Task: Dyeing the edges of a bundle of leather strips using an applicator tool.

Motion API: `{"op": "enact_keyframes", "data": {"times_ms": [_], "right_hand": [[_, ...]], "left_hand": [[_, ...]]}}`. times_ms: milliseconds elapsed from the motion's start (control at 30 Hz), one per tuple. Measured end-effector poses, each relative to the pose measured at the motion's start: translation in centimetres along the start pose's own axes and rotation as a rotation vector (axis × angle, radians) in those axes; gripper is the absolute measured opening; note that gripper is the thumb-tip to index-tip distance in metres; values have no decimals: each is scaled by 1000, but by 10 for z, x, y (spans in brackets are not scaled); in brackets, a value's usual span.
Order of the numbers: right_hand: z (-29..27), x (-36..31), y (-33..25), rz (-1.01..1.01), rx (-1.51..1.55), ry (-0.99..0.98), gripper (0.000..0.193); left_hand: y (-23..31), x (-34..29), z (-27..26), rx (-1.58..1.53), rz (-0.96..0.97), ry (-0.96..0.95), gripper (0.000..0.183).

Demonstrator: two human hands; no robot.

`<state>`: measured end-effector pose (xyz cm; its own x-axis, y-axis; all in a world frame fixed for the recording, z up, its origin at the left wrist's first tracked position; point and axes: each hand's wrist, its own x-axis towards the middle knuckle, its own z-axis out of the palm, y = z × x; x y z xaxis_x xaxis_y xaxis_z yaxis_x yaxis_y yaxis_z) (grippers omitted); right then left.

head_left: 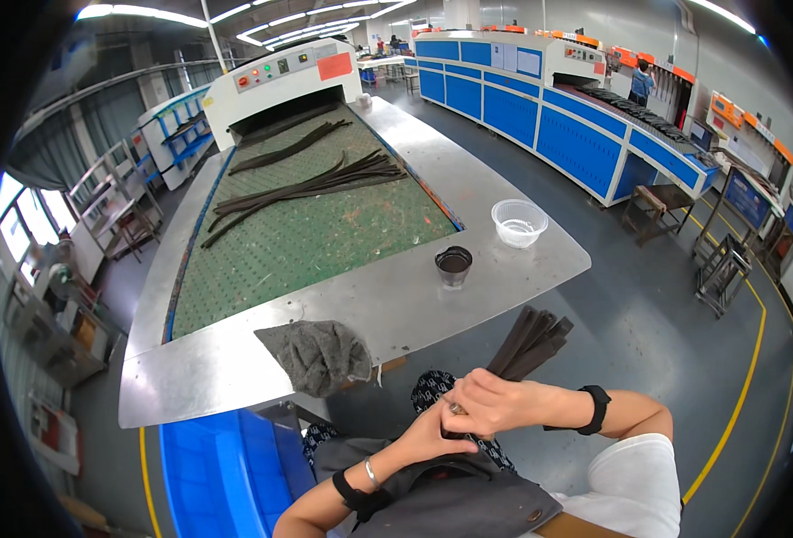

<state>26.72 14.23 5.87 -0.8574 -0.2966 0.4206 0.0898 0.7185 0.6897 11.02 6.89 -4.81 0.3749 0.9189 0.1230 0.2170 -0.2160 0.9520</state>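
Note:
A bundle of dark brown flat strips sticks up and to the right out of my closed right hand. My left hand is closed just below and touching the right one, around the lower end of the bundle, which the fingers mostly hide. Both hands are above my lap, off the near edge of the metal table. On that table lie a grey cloth, a small cup of dark liquid and a clear plastic bowl.
More dark strips lie on the green conveyor belt, which runs into a white machine. A blue bin stands under the table at left. A blue-and-white machine stands across the aisle, with a person beyond it.

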Motion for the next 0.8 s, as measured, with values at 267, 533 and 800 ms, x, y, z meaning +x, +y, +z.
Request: {"op": "enact_keyframes", "data": {"times_ms": [267,533,800], "right_hand": [[5,17,-1,-24,42,-27,7],[-8,26,31,10,-134,37,4],[-19,53,12,-64,-53,38,4]], "left_hand": [[-9,-7,-2,-72,-84,198,31],[-15,-23,-17,-298,-175,202,16],[31,-24,-16,-3,98,363,34]]}}
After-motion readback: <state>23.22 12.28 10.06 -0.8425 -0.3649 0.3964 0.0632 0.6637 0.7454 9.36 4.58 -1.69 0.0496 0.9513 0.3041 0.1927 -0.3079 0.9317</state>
